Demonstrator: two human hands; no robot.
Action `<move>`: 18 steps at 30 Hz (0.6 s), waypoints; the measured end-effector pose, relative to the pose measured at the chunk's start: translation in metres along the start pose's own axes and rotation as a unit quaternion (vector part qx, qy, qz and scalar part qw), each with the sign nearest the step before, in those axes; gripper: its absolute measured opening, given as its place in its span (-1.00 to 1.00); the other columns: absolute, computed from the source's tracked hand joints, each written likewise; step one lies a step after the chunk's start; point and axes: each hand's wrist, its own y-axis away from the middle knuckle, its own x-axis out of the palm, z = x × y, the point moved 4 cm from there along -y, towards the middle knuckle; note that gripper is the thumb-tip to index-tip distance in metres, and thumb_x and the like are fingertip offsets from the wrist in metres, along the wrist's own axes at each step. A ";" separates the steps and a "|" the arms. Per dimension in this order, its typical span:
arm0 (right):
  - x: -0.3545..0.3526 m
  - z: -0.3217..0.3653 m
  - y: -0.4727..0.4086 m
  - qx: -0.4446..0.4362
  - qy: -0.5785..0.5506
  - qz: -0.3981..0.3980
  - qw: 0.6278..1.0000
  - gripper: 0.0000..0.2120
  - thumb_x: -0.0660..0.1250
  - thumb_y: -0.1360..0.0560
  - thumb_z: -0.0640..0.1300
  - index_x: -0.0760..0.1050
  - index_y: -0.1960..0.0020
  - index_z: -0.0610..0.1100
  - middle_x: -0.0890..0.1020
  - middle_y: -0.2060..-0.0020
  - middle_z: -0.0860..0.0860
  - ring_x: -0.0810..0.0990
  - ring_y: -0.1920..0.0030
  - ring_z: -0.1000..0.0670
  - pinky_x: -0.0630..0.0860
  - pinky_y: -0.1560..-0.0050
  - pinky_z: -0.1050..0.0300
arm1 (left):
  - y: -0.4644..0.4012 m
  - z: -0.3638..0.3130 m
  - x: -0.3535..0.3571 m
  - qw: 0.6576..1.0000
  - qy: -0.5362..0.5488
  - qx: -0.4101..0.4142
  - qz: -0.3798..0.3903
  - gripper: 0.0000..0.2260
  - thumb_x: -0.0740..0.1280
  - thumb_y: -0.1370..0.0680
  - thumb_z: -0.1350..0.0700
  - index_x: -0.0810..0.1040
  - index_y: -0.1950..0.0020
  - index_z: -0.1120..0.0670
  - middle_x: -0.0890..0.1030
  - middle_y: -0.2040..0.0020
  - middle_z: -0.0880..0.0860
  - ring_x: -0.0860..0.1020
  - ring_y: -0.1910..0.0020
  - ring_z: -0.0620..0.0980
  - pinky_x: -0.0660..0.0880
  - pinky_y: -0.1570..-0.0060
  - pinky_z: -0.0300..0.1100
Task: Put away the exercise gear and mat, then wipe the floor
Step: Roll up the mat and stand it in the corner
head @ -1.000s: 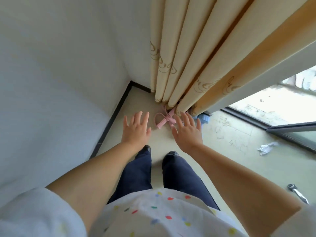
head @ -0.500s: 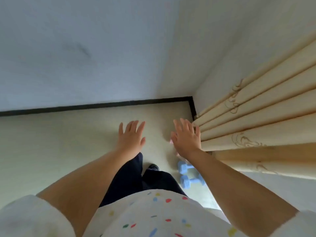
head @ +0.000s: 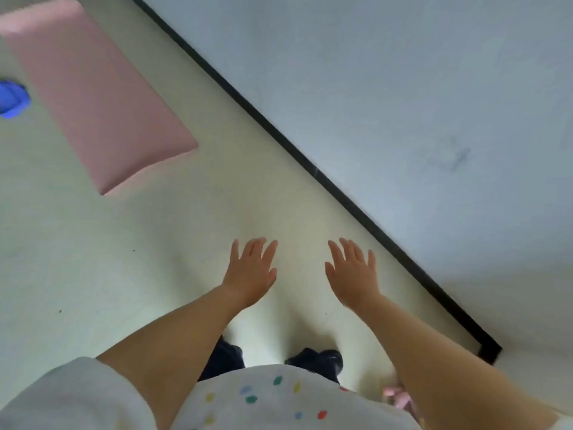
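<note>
You look down at the pale floor (head: 124, 274), which meets the grey wall (head: 403, 88) along a black baseboard (head: 279, 131). The pink mat (head: 93, 97) lies flat on the floor, well apart from you, with a blue thing (head: 12, 97) just beside its far long edge. Your left hand (head: 252, 274) and right hand (head: 353, 276) hang above the floor, fingers released and spread, holding nothing. A small pink thing (head: 398, 397) shows near your right arm.

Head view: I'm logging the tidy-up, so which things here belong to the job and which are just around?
Job:
mat, flat on the floor
blue thing beside it, too blurred to name
pink gear near the feet
left hand and right hand, both empty

Just around:
wall
baseboard
</note>
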 end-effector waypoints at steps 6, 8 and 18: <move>-0.005 0.197 -0.046 -0.089 -0.017 0.011 0.996 -0.51 -0.10 -0.64 0.06 -0.04 -0.54 -0.02 0.04 -0.54 -0.02 -0.03 -0.54 -0.03 -0.12 -0.49 -0.17 | 0.059 0.196 -0.022 0.990 -0.009 -0.140 -0.029 -0.48 -0.02 -0.65 -0.06 -0.09 -0.56 0.05 0.06 -0.53 0.12 0.03 -0.52 0.06 -0.11 -0.46 0.17; -0.011 0.257 -0.052 -0.135 -0.019 0.008 0.991 -0.51 -0.10 -0.64 0.06 -0.04 -0.54 -0.02 0.05 -0.54 -0.01 -0.02 -0.53 -0.02 -0.13 -0.50 -0.17 | 0.082 0.254 -0.028 0.979 0.011 -0.202 -0.031 -0.48 -0.01 -0.64 -0.05 -0.06 -0.56 0.06 0.08 -0.53 0.11 0.04 -0.51 0.06 -0.09 -0.46 0.17; -0.059 0.381 -0.134 -0.206 0.065 -0.019 0.976 -0.51 -0.10 -0.64 0.06 -0.03 -0.54 -0.02 0.07 -0.53 -0.02 0.00 -0.53 -0.03 -0.10 -0.50 -0.17 | 0.100 0.370 -0.028 0.953 0.070 -0.292 -0.045 -0.49 0.00 -0.64 -0.05 -0.04 -0.55 0.05 0.10 -0.52 0.09 0.07 -0.50 0.05 -0.08 -0.47 0.17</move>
